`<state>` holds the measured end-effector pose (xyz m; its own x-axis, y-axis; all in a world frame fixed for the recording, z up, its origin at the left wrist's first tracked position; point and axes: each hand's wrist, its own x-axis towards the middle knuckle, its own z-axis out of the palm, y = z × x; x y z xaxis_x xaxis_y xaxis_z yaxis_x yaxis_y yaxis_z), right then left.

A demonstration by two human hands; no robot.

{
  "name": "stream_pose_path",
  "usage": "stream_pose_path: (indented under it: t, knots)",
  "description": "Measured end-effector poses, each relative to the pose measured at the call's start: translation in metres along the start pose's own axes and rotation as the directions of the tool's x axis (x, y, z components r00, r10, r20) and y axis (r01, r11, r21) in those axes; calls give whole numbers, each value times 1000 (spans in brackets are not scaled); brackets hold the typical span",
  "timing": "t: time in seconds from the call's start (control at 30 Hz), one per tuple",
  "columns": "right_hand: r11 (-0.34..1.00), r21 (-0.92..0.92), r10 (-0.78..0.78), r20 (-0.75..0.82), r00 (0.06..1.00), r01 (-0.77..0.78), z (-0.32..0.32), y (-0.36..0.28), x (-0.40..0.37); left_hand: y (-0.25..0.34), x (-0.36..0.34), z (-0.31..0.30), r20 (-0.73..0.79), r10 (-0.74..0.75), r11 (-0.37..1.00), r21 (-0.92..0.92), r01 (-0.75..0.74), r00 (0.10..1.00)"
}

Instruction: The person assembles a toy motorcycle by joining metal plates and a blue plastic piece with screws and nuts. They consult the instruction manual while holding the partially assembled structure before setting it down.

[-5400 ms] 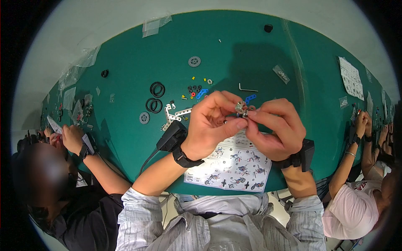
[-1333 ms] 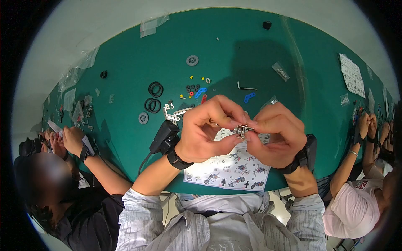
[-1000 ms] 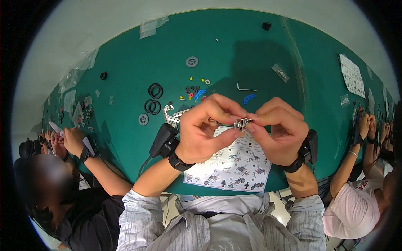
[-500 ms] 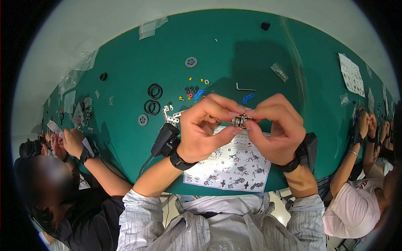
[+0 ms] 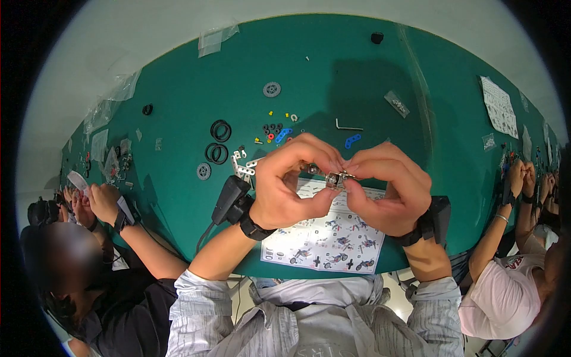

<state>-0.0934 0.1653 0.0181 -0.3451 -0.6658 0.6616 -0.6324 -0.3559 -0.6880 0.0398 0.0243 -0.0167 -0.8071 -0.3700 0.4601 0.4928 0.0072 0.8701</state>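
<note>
Both hands meet over the instruction sheet [image 5: 321, 241], around a small silvery metal assembly [image 5: 336, 180]. My left hand [image 5: 292, 178] pinches its left side between thumb and fingers. On the other side, my right hand [image 5: 389, 187] grips it with thumb and index finger. The fingers hide much of the assembly. White perforated strips [image 5: 242, 169] lie just left of my left hand. Beyond the hands are a blue angled piece [image 5: 353, 141], an L-shaped hex key [image 5: 349, 125] and another blue piece [image 5: 283, 135].
Black rings [image 5: 220, 130], grey wheels [image 5: 272, 90] and small black, red and yellow parts lie on the green table [image 5: 196, 89]. A small parts bag [image 5: 397, 104] is at the back right. People work at both sides, their hands [image 5: 101, 202] apart from mine.
The metal assembly has tilted and shifted slightly left and down between my fingers. My right hand has moved a little lower. A person's hands at the left have shifted slightly.
</note>
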Motion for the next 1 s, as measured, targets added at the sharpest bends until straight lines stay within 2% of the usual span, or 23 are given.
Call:
stream_pose_path:
  t: [0.33,0.73,0.83,1.0]
  knots:
    - [999,36,-16,14,1000,15,1,-1,1,1,1,-5,91,-42,998,-39,46,995]
    - [998,24,-60,46,997,59,-2,-1,3,3,-1,1,78,-92,987,-128,102,993]
    - [998,20,-63,51,997,62,-4,-2,4,2,-2,2,46,-112,986,-122,116,993]
    - [997,-23,-73,51,996,75,-5,0,4,1,-1,-4,73,-101,995,-8,101,992]
